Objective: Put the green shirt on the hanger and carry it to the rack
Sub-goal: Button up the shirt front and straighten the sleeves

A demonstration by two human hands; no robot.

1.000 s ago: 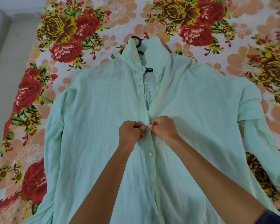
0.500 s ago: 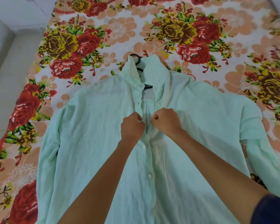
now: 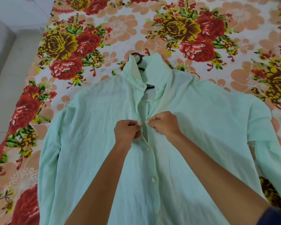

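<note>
The pale green shirt (image 3: 193, 127) lies spread face up on the flowered bedsheet (image 3: 88, 46), collar pointing away from me. A black hanger (image 3: 137, 58) is inside it; only its hook and a bit of the neck show at the collar. My left hand (image 3: 127, 131) pinches the left edge of the button placket. My right hand (image 3: 164, 123) pinches the right edge beside it, holding a small button at the fingertips. Two buttons lower down the front are fastened; the placket above my hands gapes apart.
The bed's left edge runs along a grey tiled floor (image 3: 5, 98). The shirt's right sleeve (image 3: 269, 153) is folded over near the right edge of the view. No rack is in sight.
Both hands have moved up the placket from a lower button to a higher one, and my head has tilted so more of the sheet above the collar shows.
</note>
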